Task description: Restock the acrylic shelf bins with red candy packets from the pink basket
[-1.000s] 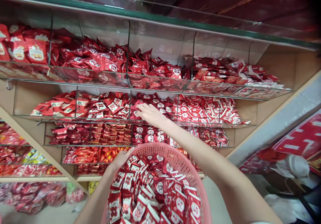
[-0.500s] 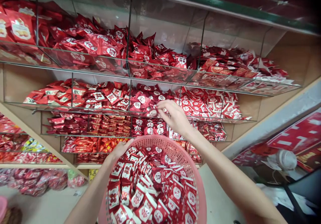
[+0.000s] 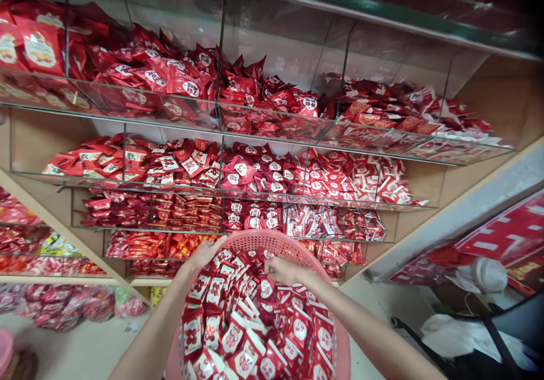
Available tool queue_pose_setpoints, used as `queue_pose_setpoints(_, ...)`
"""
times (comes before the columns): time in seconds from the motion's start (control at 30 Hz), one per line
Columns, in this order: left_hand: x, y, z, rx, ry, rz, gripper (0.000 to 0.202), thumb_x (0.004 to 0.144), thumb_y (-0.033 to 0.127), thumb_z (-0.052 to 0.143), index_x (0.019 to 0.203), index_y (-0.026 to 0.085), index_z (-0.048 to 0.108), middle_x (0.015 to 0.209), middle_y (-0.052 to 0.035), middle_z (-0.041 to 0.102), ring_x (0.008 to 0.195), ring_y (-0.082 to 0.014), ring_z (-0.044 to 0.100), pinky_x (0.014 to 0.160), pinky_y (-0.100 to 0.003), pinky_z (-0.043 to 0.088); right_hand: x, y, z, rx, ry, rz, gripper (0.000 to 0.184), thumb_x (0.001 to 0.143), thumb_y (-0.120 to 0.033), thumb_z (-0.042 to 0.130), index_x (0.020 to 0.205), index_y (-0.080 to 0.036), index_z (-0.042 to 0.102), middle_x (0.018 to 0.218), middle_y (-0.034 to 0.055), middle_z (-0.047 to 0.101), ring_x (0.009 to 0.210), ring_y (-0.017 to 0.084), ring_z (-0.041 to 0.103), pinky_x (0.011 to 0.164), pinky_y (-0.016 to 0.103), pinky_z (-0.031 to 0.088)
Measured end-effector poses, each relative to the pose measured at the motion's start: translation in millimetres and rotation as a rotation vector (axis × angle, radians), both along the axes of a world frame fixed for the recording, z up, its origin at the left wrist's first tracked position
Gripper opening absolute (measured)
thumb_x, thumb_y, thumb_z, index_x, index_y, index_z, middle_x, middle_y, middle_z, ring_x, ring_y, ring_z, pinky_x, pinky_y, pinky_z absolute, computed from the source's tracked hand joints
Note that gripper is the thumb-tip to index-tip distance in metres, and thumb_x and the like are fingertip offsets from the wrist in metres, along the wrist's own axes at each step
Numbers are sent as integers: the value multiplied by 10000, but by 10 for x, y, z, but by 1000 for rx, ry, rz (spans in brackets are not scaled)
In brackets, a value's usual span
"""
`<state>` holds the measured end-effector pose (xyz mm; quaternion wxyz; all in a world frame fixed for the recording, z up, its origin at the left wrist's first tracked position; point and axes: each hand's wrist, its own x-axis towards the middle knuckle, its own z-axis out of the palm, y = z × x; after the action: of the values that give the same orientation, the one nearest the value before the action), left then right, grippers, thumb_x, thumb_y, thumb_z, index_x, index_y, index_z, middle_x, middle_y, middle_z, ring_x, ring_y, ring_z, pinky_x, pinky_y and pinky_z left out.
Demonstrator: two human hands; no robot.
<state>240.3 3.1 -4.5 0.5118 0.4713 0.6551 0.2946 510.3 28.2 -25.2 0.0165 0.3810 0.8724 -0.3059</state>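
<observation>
A pink perforated plastic basket (image 3: 340,334), heaped with small red and white wrapped packets (image 3: 244,363), is in front of me at the bottom of the head view. My left hand (image 3: 207,252) grips its rim at the far left side, the fingers partly out of sight. Inside the basket, near its far edge, my right hand (image 3: 283,269) has its fingers curled together over the packets. Just below those fingertips lies a dark red packet with a round white label (image 3: 266,289). What the right fingers hold, if anything, is hidden.
Beyond the basket rise glass-fronted shelves (image 3: 263,133), their divided bins filled with red packets (image 3: 187,79). Bags of packets (image 3: 55,309) lie on the floor at left, near a pink tub (image 3: 5,349). At right are a white container (image 3: 488,272) and white cloth or plastic (image 3: 450,334).
My right hand has come down from the middle shelf's dark red packets into the basket. My left hand has kept hold of the rim, and the basket has stayed in place.
</observation>
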Motion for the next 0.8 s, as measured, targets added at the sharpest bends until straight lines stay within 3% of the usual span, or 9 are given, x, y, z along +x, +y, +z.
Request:
queue_pose_setpoints(0.2, -16, 17, -49, -2, -12, -5, 641, 652, 711, 471, 696, 107, 683, 641, -111, 689, 638, -247, 632, 588, -288, 451, -106, -41, -219, -34, -54, -13, 138, 683, -109, 575, 778, -181, 646, 736, -8, 616, 622, 109, 518, 525, 201, 341)
queue_pose_setpoints(0.5, -4, 11, -5, 1, -9, 0, 580, 674, 686, 479, 607, 135, 647, 611, -93, 682, 579, -232, 626, 616, -305, 473, -246, -86, -117, 13, -63, -78, 163, 704, -117, 560, 809, -194, 658, 815, 9, 629, 721, 130, 537, 588, 214, 347)
queue_pose_setpoints(0.8, 20, -42, 65, 7, -72, 10, 579, 693, 662, 496, 713, 117, 689, 590, -72, 677, 548, -212, 614, 561, -289, 467, -252, -208, -266, -13, -55, -203, 86, 671, -128, 580, 695, -166, 653, 654, -13, 621, 609, 109, 532, 530, 200, 323)
